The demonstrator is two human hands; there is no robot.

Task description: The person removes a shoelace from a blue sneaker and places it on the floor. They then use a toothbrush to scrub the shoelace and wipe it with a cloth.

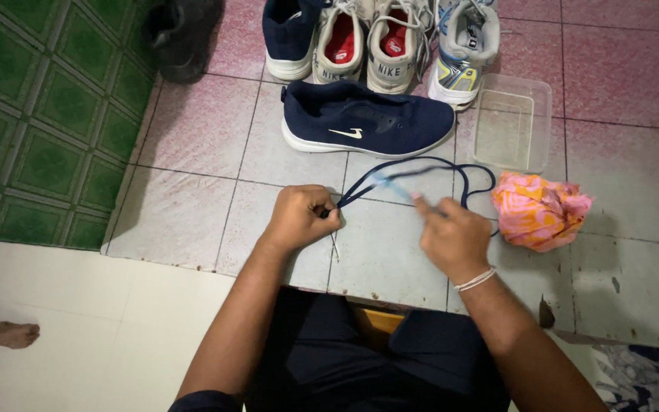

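Mid-lacing prep — left hand [299, 217] pinches the navy shoelace [421, 169] shut, right hand [451, 236] grips its blurred stretch; threading the laceless navy sneaker [368, 118] likely follows.

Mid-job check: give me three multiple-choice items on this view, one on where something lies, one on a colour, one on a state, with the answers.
1. Where is the clear plastic container?
A. Right of the navy shoe
B. On the green tiles
C. Under the crumpled cloth

2. What colour is the crumpled cloth?
A. Green
B. Pink and orange
C. Black

3. What is the state of the shoelace?
A. Threaded through the shoe
B. Lying untouched
C. Held between the left hand and right hand

Answers: 1 A, it sits beside the shoe's toe. 2 B, its pattern shows those colours. 3 C, both hands pinch it, off the shoe.
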